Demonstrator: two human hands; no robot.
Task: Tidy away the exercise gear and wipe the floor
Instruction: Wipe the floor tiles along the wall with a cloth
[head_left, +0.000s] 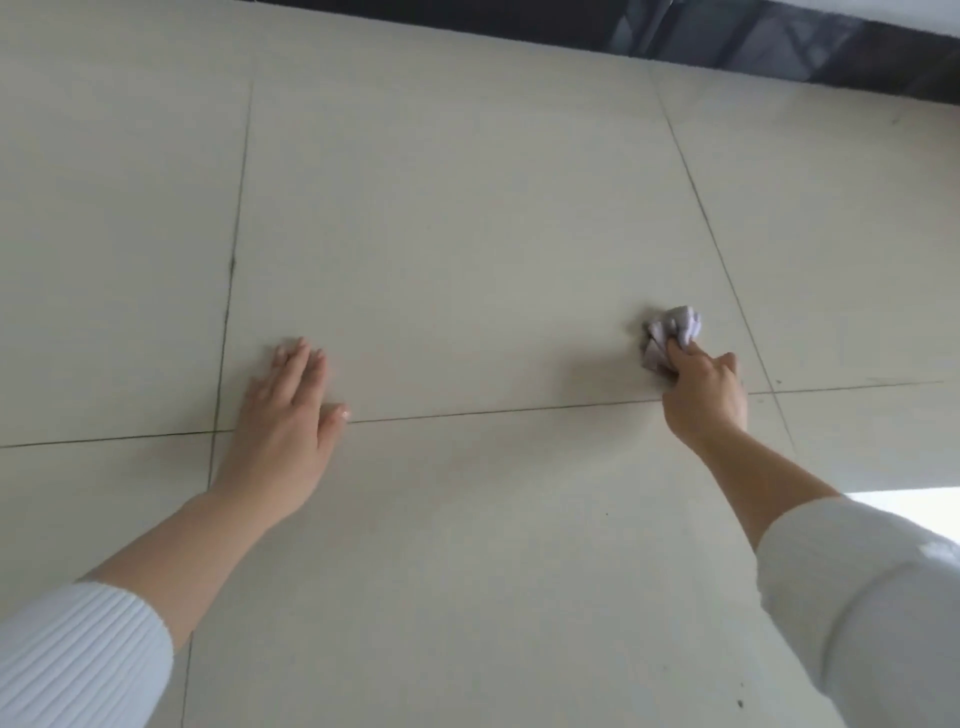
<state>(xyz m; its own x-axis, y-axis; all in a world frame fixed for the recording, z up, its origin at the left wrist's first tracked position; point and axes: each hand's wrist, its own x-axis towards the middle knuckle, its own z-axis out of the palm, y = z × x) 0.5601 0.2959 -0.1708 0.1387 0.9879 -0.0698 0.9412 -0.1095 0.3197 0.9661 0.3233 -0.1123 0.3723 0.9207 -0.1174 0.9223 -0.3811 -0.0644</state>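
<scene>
Wiping now: gripping crumpled cloth tight in right hand, pressed to floor tile just past grout line. Bracing on flat, straight-fingered left hand to carry weight while reaching.

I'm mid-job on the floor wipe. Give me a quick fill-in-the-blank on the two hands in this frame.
1. The right hand grips a crumpled ____ on the floor.
2. The left hand lies flat on the tiles, fingers straight, and holds ____.
3. Both sleeves are ____ in colour.

Missing words: cloth; nothing; white.
</scene>
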